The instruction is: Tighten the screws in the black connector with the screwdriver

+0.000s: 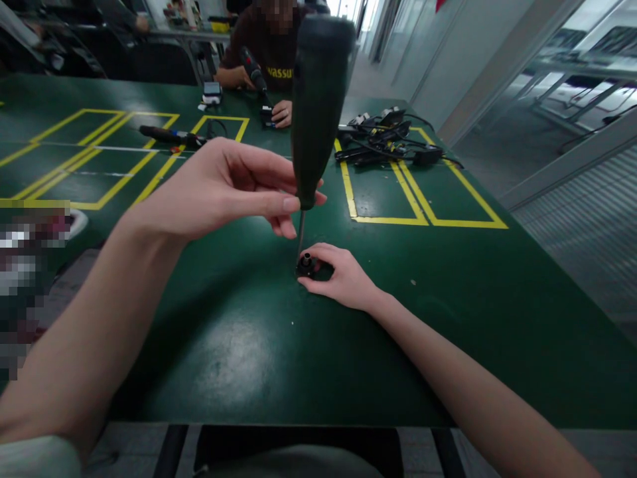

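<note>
My left hand [249, 189] is closed around the narrow lower end of a dark screwdriver [321, 99], thumb in front and fingers behind. The screwdriver stands nearly upright, and its thin shaft runs down to a small black part [304, 267] with a round metal post on the table. Its tip is at the left side of that part; I cannot tell whether it sits in a screw. My right hand [341, 275] pinches the part between thumb and forefinger from the right, low against the tabletop.
Yellow tape marks the green table [378, 365]. A heap of black cables and devices [388, 139] lies at the back right. Another dark screwdriver [172, 135] rests at the back left. Across the table a person [249, 46] holds a driver over a small black piece.
</note>
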Action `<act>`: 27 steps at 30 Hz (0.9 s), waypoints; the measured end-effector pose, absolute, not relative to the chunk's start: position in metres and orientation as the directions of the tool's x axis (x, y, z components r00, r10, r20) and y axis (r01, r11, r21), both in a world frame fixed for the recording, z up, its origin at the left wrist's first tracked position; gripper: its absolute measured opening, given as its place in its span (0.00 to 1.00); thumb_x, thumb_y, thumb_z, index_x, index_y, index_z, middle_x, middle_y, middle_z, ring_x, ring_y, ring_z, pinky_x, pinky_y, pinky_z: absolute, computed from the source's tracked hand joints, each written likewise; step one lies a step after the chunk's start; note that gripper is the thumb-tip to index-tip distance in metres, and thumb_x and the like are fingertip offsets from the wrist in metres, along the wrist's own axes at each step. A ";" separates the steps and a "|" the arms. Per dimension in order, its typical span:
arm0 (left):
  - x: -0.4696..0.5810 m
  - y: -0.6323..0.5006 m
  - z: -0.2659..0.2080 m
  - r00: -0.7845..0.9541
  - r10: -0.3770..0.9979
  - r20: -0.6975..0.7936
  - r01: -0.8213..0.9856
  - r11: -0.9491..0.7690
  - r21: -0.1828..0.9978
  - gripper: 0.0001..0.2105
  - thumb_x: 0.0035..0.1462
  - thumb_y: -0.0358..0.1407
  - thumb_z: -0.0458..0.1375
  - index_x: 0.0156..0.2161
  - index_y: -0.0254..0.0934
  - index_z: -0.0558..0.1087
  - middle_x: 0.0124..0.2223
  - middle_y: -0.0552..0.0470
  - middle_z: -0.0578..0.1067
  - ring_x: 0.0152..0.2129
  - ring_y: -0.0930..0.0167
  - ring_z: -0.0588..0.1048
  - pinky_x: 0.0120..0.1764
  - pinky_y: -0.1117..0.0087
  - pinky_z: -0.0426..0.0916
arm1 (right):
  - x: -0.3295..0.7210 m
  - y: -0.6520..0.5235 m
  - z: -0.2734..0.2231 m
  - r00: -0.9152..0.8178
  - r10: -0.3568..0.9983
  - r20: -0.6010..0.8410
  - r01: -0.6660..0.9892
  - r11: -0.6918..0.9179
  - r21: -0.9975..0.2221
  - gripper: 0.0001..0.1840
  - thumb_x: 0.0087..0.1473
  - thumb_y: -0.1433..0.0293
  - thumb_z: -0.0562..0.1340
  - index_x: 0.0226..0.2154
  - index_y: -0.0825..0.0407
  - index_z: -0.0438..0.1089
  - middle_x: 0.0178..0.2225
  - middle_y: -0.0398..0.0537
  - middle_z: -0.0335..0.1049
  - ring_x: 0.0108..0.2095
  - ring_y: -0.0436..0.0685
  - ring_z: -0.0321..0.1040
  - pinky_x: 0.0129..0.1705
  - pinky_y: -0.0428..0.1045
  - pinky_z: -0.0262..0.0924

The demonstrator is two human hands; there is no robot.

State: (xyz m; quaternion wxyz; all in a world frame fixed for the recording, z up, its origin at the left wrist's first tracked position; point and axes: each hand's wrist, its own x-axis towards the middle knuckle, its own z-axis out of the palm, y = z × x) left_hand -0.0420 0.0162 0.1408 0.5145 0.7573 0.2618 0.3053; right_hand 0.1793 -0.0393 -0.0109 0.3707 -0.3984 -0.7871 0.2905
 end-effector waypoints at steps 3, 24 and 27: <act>-0.041 0.015 0.140 0.670 0.714 0.203 0.083 -0.344 0.935 0.11 0.52 0.39 0.74 0.41 0.40 0.85 0.43 0.52 0.86 0.23 0.77 0.80 0.30 0.78 0.77 | 0.179 -0.039 -0.011 -0.410 0.839 0.357 0.418 0.522 -0.744 0.12 0.55 0.68 0.69 0.43 0.51 0.74 0.42 0.51 0.77 0.40 0.58 0.74 0.43 0.53 0.73; -0.034 0.016 0.132 0.699 0.676 0.233 0.038 -0.361 0.932 0.17 0.52 0.35 0.72 0.47 0.33 0.83 0.44 0.45 0.84 0.30 0.71 0.80 0.34 0.71 0.78 | 0.180 -0.036 -0.015 -0.420 0.817 0.396 0.420 0.561 -0.713 0.12 0.55 0.70 0.69 0.43 0.52 0.74 0.42 0.51 0.77 0.39 0.57 0.74 0.41 0.51 0.72; -0.036 0.017 0.134 0.720 0.660 0.213 0.027 -0.334 0.942 0.17 0.52 0.35 0.72 0.48 0.33 0.83 0.44 0.43 0.85 0.30 0.72 0.80 0.36 0.70 0.79 | 0.179 -0.036 -0.016 -0.415 0.819 0.397 0.421 0.559 -0.714 0.12 0.55 0.70 0.70 0.43 0.52 0.75 0.42 0.50 0.77 0.40 0.57 0.75 0.41 0.51 0.72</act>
